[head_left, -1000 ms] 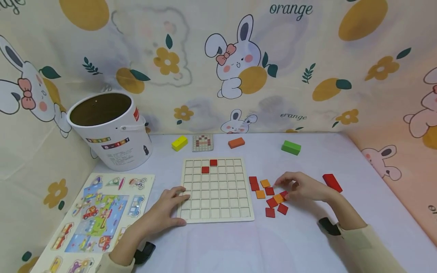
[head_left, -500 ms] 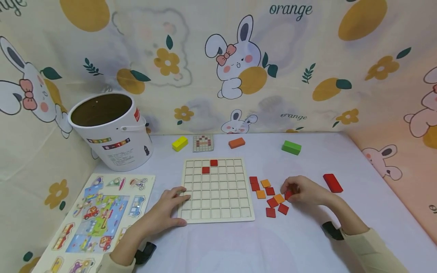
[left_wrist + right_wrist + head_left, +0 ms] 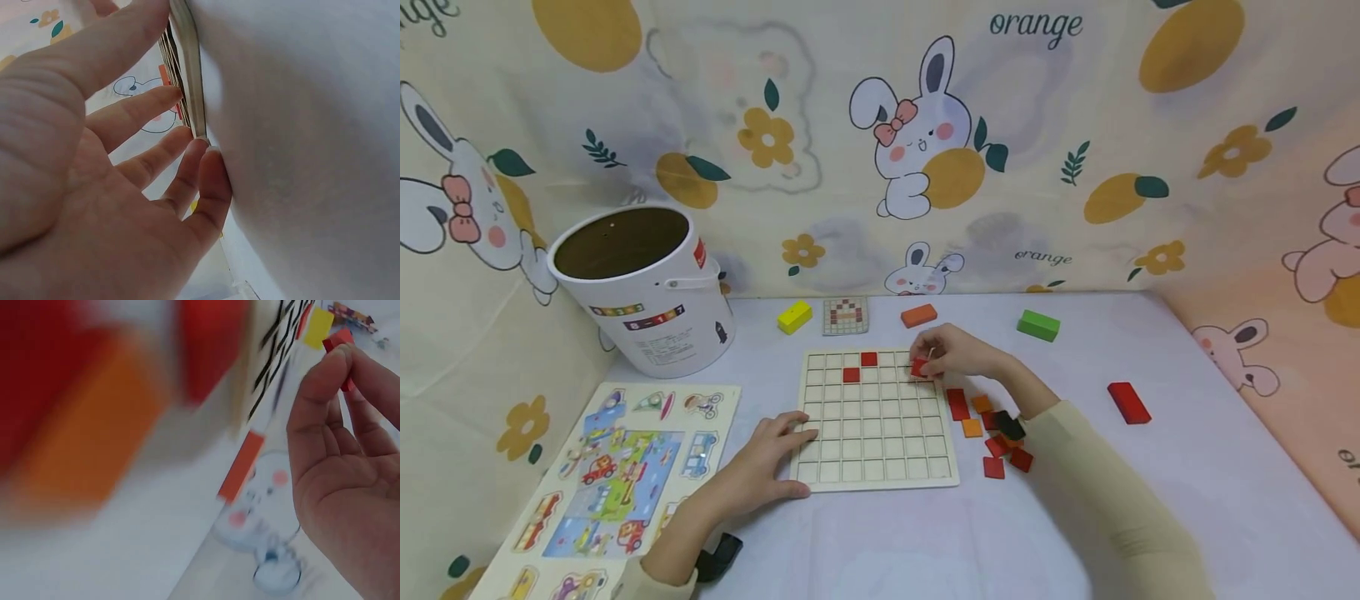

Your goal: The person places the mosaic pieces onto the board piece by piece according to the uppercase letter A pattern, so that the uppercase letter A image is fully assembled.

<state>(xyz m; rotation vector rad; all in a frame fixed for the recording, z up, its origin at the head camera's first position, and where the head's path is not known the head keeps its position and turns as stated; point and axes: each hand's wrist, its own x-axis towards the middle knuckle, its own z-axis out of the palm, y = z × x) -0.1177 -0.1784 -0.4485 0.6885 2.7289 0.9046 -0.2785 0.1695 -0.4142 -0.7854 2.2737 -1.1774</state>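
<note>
A pale wooden grid board (image 3: pixel 872 450) lies flat on the table. Two red square tiles sit in its upper cells, one in the top row (image 3: pixel 868 359) and one a row lower to the left (image 3: pixel 851 375). My left hand (image 3: pixel 765 457) rests along the board's left edge with fingers spread, fingertips over the rim; the left wrist view shows them against the board edge (image 3: pixel 192 69). Between thumb and fingers my right hand (image 3: pixel 961 350) pinches a red tile (image 3: pixel 919 367) above the board's top right corner. That pinched tile (image 3: pixel 347 381) also shows in the right wrist view.
Right of the board lie loose red (image 3: pixel 993 467) and orange (image 3: pixel 972 427) tiles, partly under the right sleeve. Yellow (image 3: pixel 794 317), orange (image 3: pixel 919 315), green (image 3: pixel 1039 325) and red (image 3: pixel 1129 402) blocks, a small pattern card (image 3: pixel 846 316), a white bucket (image 3: pixel 655 333) and a picture puzzle (image 3: pixel 700 400) surround it.
My right hand has picked up a red tile from the loose pile and carried it up and left to over the board's top right corner. The left hand has stayed put.
</note>
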